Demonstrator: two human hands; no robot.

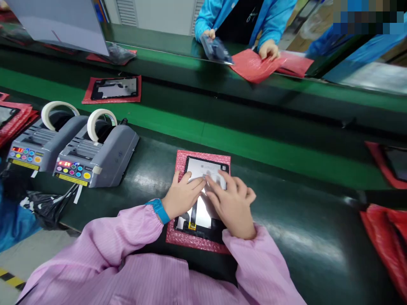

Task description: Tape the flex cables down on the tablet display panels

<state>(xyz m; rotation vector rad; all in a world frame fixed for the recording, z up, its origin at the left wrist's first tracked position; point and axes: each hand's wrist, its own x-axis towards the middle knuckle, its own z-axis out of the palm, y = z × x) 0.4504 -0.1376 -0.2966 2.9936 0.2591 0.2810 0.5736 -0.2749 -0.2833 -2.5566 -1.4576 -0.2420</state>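
Reddish-pink bubble wrap (190,242), silver and black panel (204,212), pink pinstriped sleeves (127,231), blue wristband (161,211), 2 grey dispensers (117,159).

You've room rightward over the glossy dark-green tabletop (299,216); leftward, two boxy grey tape dispensers (85,148) block you!

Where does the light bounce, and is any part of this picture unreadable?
In the head view, the dark table shows pale glare beyond both the left hand and right hand; same view, the panel shines brightly; top right, coarse squares hide what is there.
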